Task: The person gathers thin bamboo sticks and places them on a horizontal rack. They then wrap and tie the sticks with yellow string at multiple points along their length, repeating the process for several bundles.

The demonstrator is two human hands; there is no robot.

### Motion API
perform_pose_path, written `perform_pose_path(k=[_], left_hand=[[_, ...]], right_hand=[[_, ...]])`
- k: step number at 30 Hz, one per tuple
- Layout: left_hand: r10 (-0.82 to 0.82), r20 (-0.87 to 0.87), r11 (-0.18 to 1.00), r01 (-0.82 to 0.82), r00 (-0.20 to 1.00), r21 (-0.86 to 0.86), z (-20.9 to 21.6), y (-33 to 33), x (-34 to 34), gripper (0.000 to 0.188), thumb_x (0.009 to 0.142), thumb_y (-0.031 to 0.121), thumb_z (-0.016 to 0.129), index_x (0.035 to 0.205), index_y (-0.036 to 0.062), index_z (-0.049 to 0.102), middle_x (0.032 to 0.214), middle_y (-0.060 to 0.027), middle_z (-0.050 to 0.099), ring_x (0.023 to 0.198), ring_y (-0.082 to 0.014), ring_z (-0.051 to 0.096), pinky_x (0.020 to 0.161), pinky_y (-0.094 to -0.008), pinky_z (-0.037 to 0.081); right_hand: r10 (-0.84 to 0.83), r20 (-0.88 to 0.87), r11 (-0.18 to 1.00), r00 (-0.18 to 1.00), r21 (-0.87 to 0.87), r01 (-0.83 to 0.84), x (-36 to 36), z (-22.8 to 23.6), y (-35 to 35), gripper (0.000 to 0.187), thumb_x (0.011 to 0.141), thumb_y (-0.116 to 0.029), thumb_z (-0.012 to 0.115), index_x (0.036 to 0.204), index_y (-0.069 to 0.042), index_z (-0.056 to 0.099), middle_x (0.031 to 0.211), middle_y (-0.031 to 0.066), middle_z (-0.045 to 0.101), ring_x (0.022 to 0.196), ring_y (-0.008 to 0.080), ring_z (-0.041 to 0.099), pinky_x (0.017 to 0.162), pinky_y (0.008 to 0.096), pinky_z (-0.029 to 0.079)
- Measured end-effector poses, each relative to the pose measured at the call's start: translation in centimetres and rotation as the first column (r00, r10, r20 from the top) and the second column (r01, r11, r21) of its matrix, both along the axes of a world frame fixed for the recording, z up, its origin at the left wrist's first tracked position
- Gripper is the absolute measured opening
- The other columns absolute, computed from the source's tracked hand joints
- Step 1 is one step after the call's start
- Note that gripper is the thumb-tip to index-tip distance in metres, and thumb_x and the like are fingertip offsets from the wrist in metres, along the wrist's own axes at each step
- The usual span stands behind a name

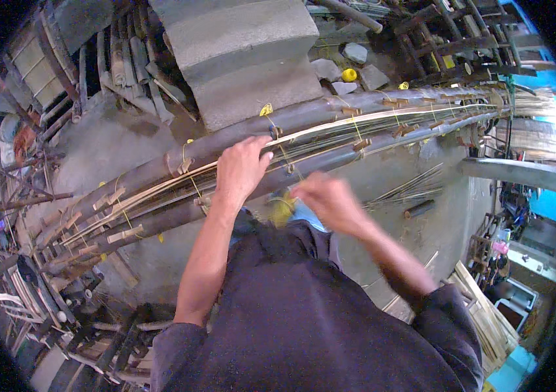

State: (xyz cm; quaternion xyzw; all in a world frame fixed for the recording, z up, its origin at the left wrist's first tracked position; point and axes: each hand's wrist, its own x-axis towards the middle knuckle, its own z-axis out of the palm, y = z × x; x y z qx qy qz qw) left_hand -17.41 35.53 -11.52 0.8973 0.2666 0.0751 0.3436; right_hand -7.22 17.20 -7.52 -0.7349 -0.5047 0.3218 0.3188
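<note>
A long frame of two dark bamboo poles [160, 171] runs from lower left to upper right, with thin pale bamboo strips [330, 130] laid between them and short wooden pegs tied on with yellow string. My left hand [242, 168] rests palm down on the poles and strips near the middle. My right hand [327, 199] is blurred, just below the near pole, fingers pinched around a length of yellow string [282, 208]. Whether it grips the string firmly is unclear from the blur.
Grey concrete steps [245, 59] rise behind the frame. A yellow string spool [350, 74] lies among stones at the back. Loose bamboo sticks [402, 193] lie on the concrete floor to the right. Stacked wood slats [487, 313] sit lower right, clutter of poles lower left.
</note>
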Motion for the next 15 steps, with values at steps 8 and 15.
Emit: perform_pose_path(k=[8,15], left_hand=[[0.182,0.195,0.937,-0.23,0.964,0.262,-4.6,-2.0,1.0,0.019,0.08,0.029,0.071,0.091,0.0134,0.071,0.086,-0.0059,0.069,0.078,-0.0264,0.065,0.072,-0.0399,0.047],[0.162,0.241,0.917,-0.236,0.957,0.32,-2.8,-2.5,2.1,0.017,0.084,0.031,0.067,0.087,0.0148,0.069,0.08,-0.0071,0.068,0.07,-0.0299,0.065,0.063,-0.0415,0.047]], right_hand=[[0.316,0.412,0.859,0.855,0.258,-0.442,2.4,7.8,19.7,0.024,0.084,-0.026,0.064,0.093,-0.005,0.071,0.092,0.0213,0.067,0.086,0.039,0.067,0.073,0.0471,0.055],[-0.065,-0.177,0.997,0.982,-0.047,0.058,9.1,-6.8,19.9,0.033,0.096,-0.033,0.052,0.097,-0.002,0.064,0.097,0.0193,0.067,0.086,0.0353,0.065,0.074,0.0462,0.05]])
